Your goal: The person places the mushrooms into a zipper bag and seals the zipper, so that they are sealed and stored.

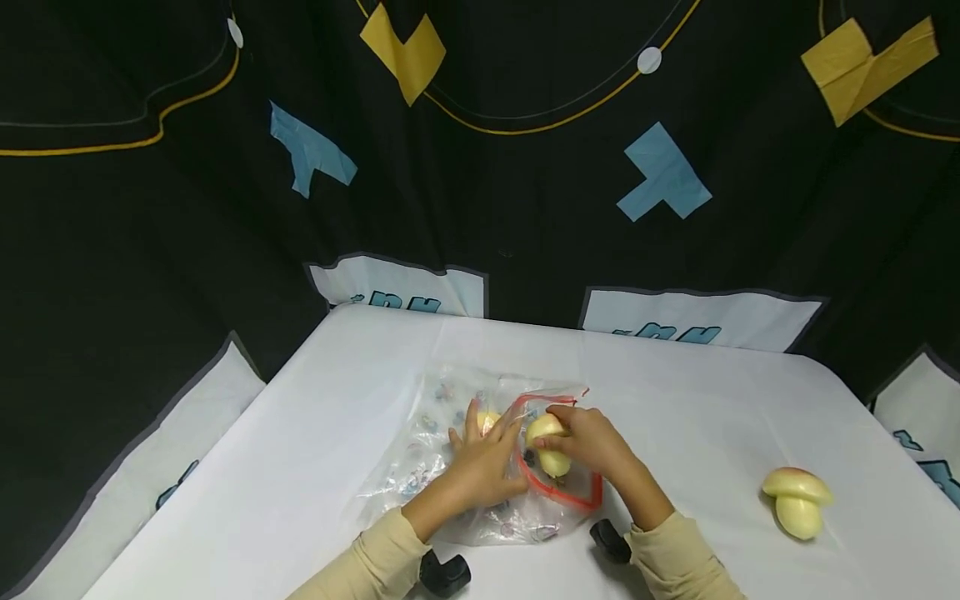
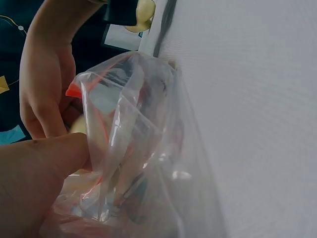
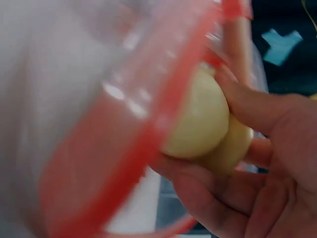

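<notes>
A clear plastic zip bag (image 1: 420,454) with a red-edged mouth lies on the white table. My left hand (image 1: 483,471) rests over it with spread fingers, the thumb along the mouth in the left wrist view. At that mouth, my right hand (image 1: 596,446) grips a pale yellow toy mushroom (image 1: 553,462) between thumb and fingers. The right wrist view shows the mushroom's rounded cap (image 3: 200,116) partly behind the red strip (image 3: 148,144). Another yellow piece (image 1: 487,421) shows through the film, partly covered by the left fingers.
A second toy mushroom (image 1: 798,500), its cap tinged red, lies on the table (image 1: 697,417) to the right. Black wrist devices (image 1: 444,575) sit beside both sleeves. A black cloth (image 1: 495,208) with blue and yellow tape hangs behind the table.
</notes>
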